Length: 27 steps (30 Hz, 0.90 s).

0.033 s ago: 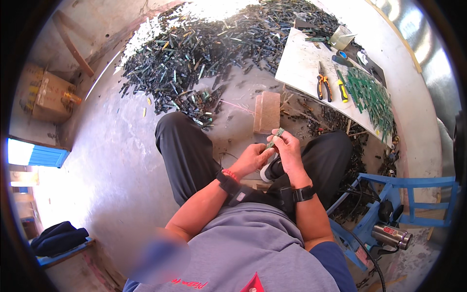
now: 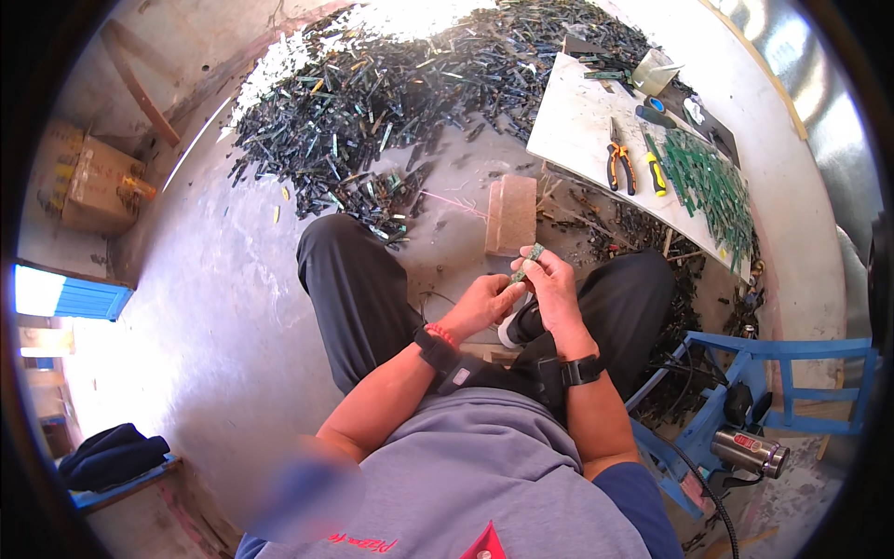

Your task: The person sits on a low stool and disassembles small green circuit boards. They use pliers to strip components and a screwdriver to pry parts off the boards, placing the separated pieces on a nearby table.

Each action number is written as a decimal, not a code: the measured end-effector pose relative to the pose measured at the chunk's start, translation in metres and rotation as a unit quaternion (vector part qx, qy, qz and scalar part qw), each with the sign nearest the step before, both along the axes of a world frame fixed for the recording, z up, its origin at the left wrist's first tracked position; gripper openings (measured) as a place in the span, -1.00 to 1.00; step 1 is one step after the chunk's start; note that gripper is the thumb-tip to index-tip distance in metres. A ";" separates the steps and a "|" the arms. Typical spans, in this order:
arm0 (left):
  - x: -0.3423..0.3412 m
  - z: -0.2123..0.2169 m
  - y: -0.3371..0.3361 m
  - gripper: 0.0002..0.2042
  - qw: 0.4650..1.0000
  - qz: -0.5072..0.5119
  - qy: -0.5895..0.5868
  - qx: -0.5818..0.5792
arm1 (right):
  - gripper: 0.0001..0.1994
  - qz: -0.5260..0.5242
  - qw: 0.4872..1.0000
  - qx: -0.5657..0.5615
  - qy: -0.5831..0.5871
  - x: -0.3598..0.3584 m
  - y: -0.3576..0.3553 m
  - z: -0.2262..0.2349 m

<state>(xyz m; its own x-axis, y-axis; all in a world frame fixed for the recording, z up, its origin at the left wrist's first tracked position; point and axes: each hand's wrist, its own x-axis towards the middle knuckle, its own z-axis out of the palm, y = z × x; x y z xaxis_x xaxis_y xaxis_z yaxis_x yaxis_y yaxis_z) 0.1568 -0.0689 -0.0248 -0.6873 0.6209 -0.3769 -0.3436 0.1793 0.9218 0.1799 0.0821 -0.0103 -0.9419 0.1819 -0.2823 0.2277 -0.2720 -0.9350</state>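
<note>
I sit on the floor with both hands raised between my knees. My right hand (image 2: 551, 284) pinches a small green circuit-board strip (image 2: 527, 263) by its upper end. My left hand (image 2: 484, 303) grips the lower end of the same strip with its fingertips. Both wrists wear dark bands. A brown rectangular block (image 2: 510, 214) lies on the floor just beyond my hands.
A large heap of dark green strips (image 2: 419, 84) covers the floor ahead. On the right, a white board (image 2: 568, 130) carries orange-handled pliers (image 2: 619, 168), a yellow-handled tool (image 2: 655, 172) and sorted green strips (image 2: 712, 182). A blue frame (image 2: 778, 373) and heat gun (image 2: 750, 452) stand at lower right, a cardboard box (image 2: 88, 186) at left.
</note>
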 end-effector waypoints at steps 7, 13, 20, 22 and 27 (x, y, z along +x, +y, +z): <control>0.000 0.001 -0.001 -0.62 0.999 -0.016 -0.024 0.024 | -0.75 0.016 1.000 -0.008 -0.001 0.001 0.002 0.003; 0.000 0.000 -0.001 -0.61 0.998 -0.016 -0.034 0.043 | -0.75 0.020 0.999 -0.045 0.005 0.001 0.005 -0.002; 0.000 -0.004 -0.002 -0.61 0.998 -0.025 -0.032 0.047 | -0.77 0.029 0.995 -0.093 -0.010 0.002 0.006 0.001; -0.001 -0.004 -0.002 -0.61 0.998 -0.031 -0.028 0.056 | -0.77 0.032 0.993 -0.112 -0.013 0.001 0.007 0.001; 0.000 -0.003 -0.002 -0.60 0.995 -0.030 -0.053 0.084 | -0.77 0.032 0.987 -0.155 -0.018 0.000 0.010 -0.005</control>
<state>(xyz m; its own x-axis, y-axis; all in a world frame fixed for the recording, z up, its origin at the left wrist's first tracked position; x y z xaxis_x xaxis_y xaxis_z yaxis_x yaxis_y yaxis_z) 0.1565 -0.0711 -0.0274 -0.6084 0.7201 -0.3337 -0.4343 0.0498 0.8994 0.1794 0.0921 -0.0155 -0.9371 0.0223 -0.3482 0.2849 -0.5274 -0.8004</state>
